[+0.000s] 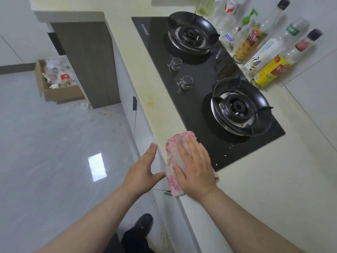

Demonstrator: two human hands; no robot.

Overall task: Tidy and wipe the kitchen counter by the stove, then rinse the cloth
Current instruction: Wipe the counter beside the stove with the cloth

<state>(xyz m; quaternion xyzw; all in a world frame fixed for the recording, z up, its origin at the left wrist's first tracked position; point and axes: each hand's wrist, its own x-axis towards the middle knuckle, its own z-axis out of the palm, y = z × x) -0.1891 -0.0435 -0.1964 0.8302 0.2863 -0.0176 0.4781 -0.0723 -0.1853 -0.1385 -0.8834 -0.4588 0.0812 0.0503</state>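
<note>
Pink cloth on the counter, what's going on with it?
A person is wiping the cream counter at the front edge of the black gas stove. The right hand presses flat on the pink cloth. The left hand is open just off the counter's edge beside the cloth, holding nothing. A few white crumbs lie on the stove glass nearby, and bottles stand along the wall.
</note>
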